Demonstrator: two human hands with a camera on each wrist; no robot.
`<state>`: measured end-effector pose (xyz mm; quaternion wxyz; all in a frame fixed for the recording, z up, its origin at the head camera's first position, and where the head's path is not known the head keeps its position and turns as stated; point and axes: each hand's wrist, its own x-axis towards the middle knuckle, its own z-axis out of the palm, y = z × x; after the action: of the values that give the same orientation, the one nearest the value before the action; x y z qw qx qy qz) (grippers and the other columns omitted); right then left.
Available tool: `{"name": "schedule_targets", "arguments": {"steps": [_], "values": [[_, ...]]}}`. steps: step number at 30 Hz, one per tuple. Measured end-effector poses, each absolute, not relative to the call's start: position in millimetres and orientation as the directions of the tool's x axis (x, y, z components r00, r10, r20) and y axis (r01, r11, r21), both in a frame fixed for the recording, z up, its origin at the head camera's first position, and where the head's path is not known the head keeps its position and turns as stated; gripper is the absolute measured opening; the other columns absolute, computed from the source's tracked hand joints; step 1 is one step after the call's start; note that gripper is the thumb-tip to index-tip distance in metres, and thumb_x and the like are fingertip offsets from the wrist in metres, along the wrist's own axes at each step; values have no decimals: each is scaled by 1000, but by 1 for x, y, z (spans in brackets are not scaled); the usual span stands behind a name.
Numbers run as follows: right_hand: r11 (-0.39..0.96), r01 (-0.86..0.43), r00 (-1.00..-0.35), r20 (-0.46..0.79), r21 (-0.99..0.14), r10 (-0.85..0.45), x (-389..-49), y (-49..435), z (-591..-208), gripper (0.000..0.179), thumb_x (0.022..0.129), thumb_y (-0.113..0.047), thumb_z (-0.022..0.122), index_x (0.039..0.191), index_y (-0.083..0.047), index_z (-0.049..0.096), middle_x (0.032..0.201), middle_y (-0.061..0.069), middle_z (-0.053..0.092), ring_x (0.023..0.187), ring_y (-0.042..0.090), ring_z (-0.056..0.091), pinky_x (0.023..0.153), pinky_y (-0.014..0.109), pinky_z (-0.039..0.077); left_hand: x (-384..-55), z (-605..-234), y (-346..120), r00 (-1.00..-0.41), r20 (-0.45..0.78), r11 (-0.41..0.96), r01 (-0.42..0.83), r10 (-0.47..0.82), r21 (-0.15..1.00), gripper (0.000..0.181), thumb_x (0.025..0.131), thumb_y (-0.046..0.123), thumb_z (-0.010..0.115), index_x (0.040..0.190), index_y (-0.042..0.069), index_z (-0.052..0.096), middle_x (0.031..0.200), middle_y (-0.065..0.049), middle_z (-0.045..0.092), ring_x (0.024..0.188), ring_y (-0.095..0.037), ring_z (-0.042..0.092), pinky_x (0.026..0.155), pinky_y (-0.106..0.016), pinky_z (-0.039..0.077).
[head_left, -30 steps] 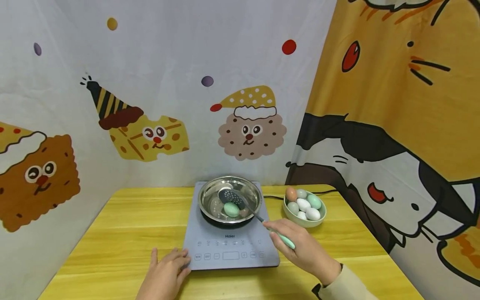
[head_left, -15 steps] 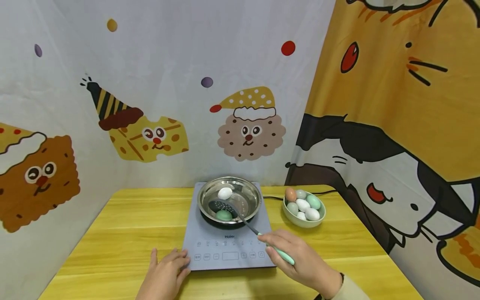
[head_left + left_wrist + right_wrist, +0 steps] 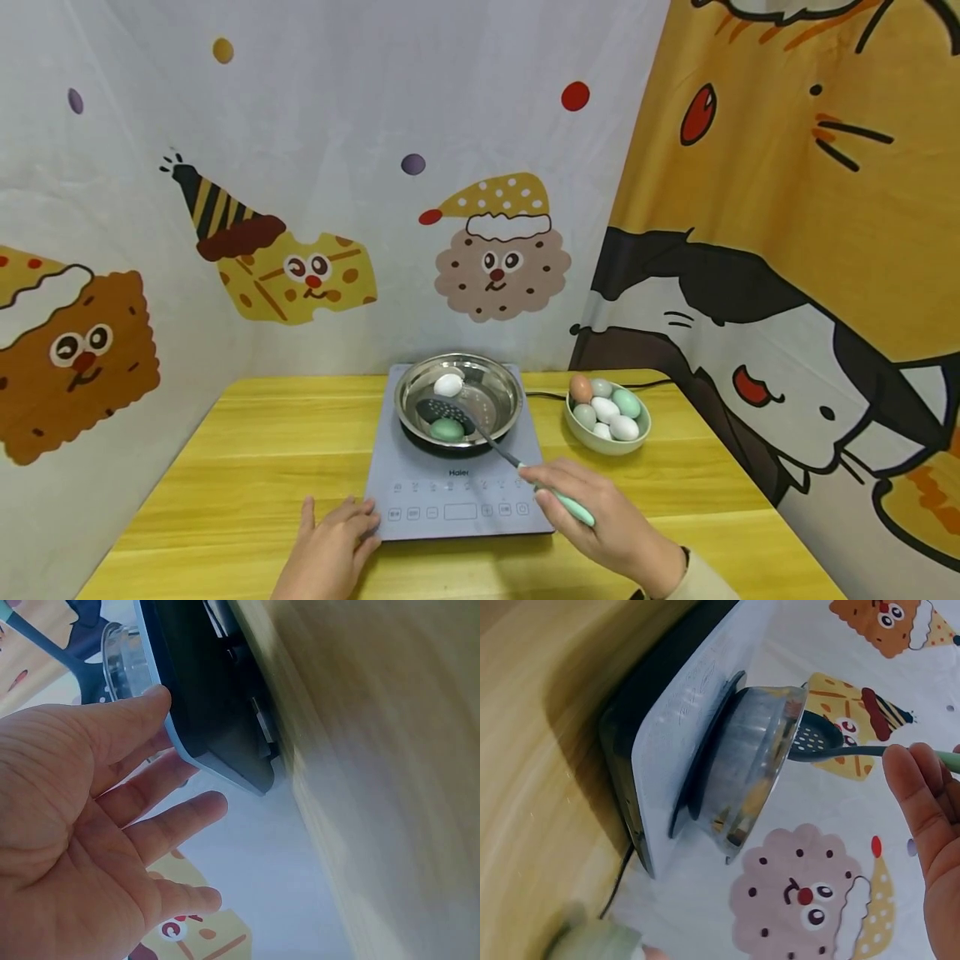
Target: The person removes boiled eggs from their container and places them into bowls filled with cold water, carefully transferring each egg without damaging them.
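My right hand (image 3: 611,521) holds the mint-green handle of a dark grey slotted spoon (image 3: 491,444). Its perforated head (image 3: 442,408) is inside a shiny steel pan (image 3: 510,392), between a white egg (image 3: 448,385) behind and a green egg (image 3: 447,430) in front, overlapping the green one. The pan stands on a pale induction cooktop (image 3: 420,492). At the cooktop's front left corner, my left hand (image 3: 330,542) touches the edge. In the left wrist view its thumb (image 3: 154,701) lies along that edge, the other fingers spread and fairly straight.
A pale green bowl (image 3: 609,447) with several white, green, grey and brown eggs stands right of the cooktop. A black cable (image 3: 547,395) runs behind it. The yellow wood table (image 3: 225,483) meets a cartoon-printed cloth (image 3: 322,167) at the back.
The slotted spoon's head has moved left in the pan, and the green egg has shifted left with it, uncovering the white egg. My right hand has lowered slightly; the left stays put.
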<state>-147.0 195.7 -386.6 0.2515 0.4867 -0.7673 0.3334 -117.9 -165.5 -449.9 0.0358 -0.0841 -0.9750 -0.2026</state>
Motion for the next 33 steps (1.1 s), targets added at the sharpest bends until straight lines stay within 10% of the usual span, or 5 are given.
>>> {"name": "schedule_targets", "arguments": {"steps": [6, 14, 21, 33], "values": [[178, -709, -689, 618, -682, -377, -149, 200, -390, 34, 105, 16, 47, 131, 8, 67, 111, 9, 80, 88, 16, 77, 82, 25, 66, -117, -450, -166, -983, 104, 905, 181, 152, 386, 26, 89, 22, 86, 112, 11, 82, 133, -8, 77, 131, -39, 69, 119, -87, 20], [-102, -215, -963, 228, -971, -145, -157, 204, -392, 45, 119, -27, 36, 134, 6, 63, 108, 8, 81, 86, 14, 74, 81, 34, 69, -117, -451, -166, -983, 102, 904, 179, 150, 389, 26, 88, 21, 87, 112, 11, 82, 132, -8, 77, 131, -40, 69, 118, -87, 21], [-250, 40, -999, -44, -967, 9, -156, 207, -396, 48, 116, -47, 40, 129, -9, 68, 106, 6, 80, 92, 16, 72, 83, 30, 66, -118, -450, -165, -985, 91, 904, 174, 150, 391, 26, 89, 22, 87, 112, 11, 82, 134, -8, 76, 131, -40, 68, 118, -87, 20], [-282, 32, -999, -23, -959, -33, -152, 223, -407, 47, 118, -47, 34, 124, -19, 71, 110, 3, 80, 97, 14, 72, 85, 27, 65, -118, -451, -165, -983, 111, 905, 178, 146, 387, 25, 88, 21, 87, 111, 11, 82, 133, -8, 76, 131, -40, 68, 118, -87, 21]]}}
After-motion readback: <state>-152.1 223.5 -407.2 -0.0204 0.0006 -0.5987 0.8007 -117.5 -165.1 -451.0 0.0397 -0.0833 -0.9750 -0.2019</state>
